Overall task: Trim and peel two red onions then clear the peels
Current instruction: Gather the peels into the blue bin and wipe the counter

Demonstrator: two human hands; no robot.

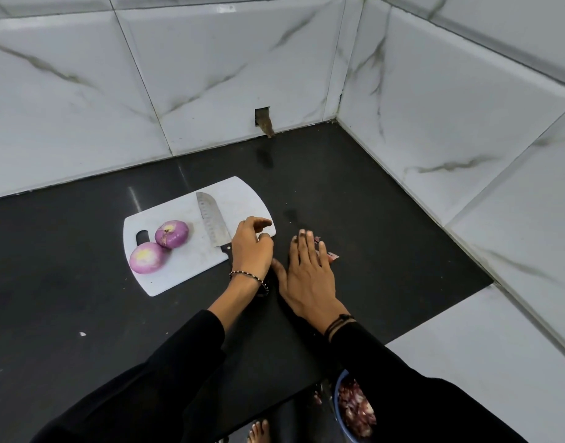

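on black countertop (82, 251), white cutting board (185, 263) carries two peeled red onions (171, 235), touching each other by its handle slot — santoku knife (212, 220) lies just beside them. left hand (252, 247) loosely curled over board's right corner, covering knife handle; whether it grips anything, cannot tell. right hand (306, 273) flat on counter, fingers straight and close, beside onion peel scraps (333, 256). low right — blue bowl (336, 398) holding peels.

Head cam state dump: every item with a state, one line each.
Board: flat on counter.
Far onion: peeled, on board.
Near onion: peeled, touching far onion.
Knife: lying flat on board, handle under left hand.
Peel scraps: loose on counter by right hand.
Bowl: holds peels.
Left hand: curled over knife handle; hold unclear.
Right hand: flat on counter, fingers straight.
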